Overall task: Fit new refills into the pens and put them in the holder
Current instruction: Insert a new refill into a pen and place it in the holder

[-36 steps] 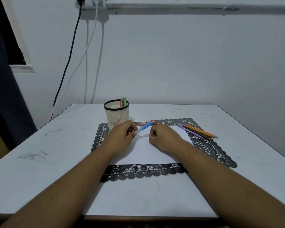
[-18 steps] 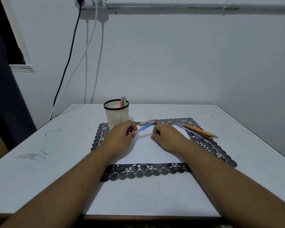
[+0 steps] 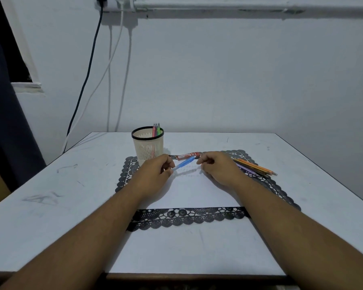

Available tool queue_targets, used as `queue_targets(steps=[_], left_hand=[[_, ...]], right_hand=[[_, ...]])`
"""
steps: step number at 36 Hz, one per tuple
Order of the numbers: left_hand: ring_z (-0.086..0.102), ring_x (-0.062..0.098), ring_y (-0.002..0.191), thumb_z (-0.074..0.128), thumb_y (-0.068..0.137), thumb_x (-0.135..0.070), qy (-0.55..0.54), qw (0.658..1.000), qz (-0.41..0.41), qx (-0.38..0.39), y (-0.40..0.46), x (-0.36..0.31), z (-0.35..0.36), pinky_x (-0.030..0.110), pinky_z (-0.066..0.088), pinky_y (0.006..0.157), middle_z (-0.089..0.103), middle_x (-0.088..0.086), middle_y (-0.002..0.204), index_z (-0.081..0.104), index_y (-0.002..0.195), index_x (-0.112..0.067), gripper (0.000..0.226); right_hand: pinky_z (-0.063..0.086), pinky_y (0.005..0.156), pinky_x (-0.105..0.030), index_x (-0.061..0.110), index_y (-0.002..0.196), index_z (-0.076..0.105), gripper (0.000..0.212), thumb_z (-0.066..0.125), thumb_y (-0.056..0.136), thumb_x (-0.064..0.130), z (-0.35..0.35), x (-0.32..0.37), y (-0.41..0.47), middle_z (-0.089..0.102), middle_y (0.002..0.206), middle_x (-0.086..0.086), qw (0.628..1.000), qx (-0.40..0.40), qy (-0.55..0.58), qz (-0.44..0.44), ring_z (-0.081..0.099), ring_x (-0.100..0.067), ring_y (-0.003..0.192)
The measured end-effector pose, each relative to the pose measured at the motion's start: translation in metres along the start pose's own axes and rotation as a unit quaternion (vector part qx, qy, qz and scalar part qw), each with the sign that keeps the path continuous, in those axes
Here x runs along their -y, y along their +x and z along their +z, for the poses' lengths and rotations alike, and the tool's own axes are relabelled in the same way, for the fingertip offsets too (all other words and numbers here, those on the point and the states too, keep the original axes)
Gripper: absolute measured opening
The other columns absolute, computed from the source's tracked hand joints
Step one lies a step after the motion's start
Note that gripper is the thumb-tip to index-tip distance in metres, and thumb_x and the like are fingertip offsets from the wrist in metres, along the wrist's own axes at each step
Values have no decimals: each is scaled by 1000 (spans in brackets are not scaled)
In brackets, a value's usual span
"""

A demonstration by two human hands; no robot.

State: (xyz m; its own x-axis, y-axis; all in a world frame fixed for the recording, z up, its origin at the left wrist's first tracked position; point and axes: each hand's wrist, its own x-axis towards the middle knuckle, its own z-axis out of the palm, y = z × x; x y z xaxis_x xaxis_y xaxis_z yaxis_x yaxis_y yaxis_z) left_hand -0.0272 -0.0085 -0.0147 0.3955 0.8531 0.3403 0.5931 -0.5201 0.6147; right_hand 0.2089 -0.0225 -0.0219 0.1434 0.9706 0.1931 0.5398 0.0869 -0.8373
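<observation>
I see the left hand pinching the translucent blue plastic pen above the white table. The right hand, at 3 o'clock, is curled; its hold I cannot tell. The cream mesh holder stands at 11 o'clock.

Blue pen — tilted, beside cream holder.

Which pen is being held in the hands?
The blue pen: the left hand pinches its lower end, off the table. The pink and green pens stand in the holder; the orange and purple ones lie flat.
</observation>
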Motion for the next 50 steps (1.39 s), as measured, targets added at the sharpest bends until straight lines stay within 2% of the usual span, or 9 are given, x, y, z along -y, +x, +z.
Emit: queue_targets(steps=[4, 9, 12, 14, 20, 26, 32, 37, 50], left_hand=[[55, 10, 81, 59, 101, -18, 10, 1000, -6, 3, -1, 0, 0, 23, 38, 63, 64, -10, 91, 64, 97, -28, 12], [55, 11, 80, 59, 100, -16, 3, 1000, -9, 5, -1, -1, 0, 25, 39, 65, 64, -8, 90, 64, 95, -28, 13], [57, 13, 82, 59, 100, -17, -5, 1000, -15, -4, -2, -1, 1, 27, 41, 66, 65, -9, 90, 65, 94, -28, 14], [58, 13, 83, 59, 100, -18, -10, 1000, -17, -7, -3, -1, 1, 27, 42, 67, 65, -8, 90, 65, 93, -28, 13], [54, 9, 79, 59, 101, -17, -3, 1000, -14, 1, -3, -1, -1, 23, 39, 64, 64, -8, 90, 65, 95, -27, 13], [57, 12, 83, 59, 101, -17, -1, 1000, -15, 0, -2, -2, -2, 24, 41, 66, 65, -8, 92, 65, 96, -26, 12], [58, 12, 84, 59, 101, -18, 2, 1000, -18, -1, -3, -2, -1, 27, 43, 68, 65, -10, 90, 64, 93, -29, 14], [58, 12, 84, 59, 101, -18, 3, 1000, -16, 1, -2, -2, -1, 26, 43, 69, 65, -9, 91, 64, 95, -28, 13], [54, 9, 78, 60, 100, -18, 2, 1000, -13, -2, -2, -1, -2, 24, 39, 63, 65, -7, 91, 63, 94, -26, 12]], right_hand=[[53, 63, -21, 8, 92, 77, 18, 64, 98, -2, 2, 3, -2, 69, 85, -6, 998, -1, 54, 16, 61, -15, 75], [50, 65, -28, 6, 91, 75, 15, 63, 101, 7, 1, 5, -1, 69, 77, -10, 997, -14, 75, 26, 60, -20, 71], [46, 52, -17, -1, 97, 73, 15, 60, 103, 3, 0, 9, -3, 65, 71, -6, 995, -27, 90, 35, 56, -15, 62], [44, 50, -16, -3, 100, 73, 17, 57, 103, 0, 0, 10, -3, 63, 73, -7, 991, -30, 124, 45, 53, -16, 63], [57, 61, -24, -6, 107, 73, 19, 56, 103, -1, -2, 11, -3, 66, 80, -12, 979, -19, 197, 57, 60, -16, 65], [56, 58, -36, -5, 103, 71, 12, 68, 99, 6, -2, 16, -6, 68, 85, -20, 962, -9, 263, 65, 62, -22, 60], [56, 53, -32, -6, 101, 69, 13, 72, 95, 6, 1, 21, -11, 73, 89, -24, 950, -14, 305, 61, 64, -23, 59], [52, 48, -28, -7, 103, 70, 20, 74, 95, 12, 3, 23, -10, 69, 80, -14, 953, -43, 294, 55, 60, -14, 52], [61, 65, -31, -3, 101, 76, 11, 68, 93, -7, 6, 15, -7, 71, 85, -17, 946, -28, 316, 75, 68, -21, 70]])
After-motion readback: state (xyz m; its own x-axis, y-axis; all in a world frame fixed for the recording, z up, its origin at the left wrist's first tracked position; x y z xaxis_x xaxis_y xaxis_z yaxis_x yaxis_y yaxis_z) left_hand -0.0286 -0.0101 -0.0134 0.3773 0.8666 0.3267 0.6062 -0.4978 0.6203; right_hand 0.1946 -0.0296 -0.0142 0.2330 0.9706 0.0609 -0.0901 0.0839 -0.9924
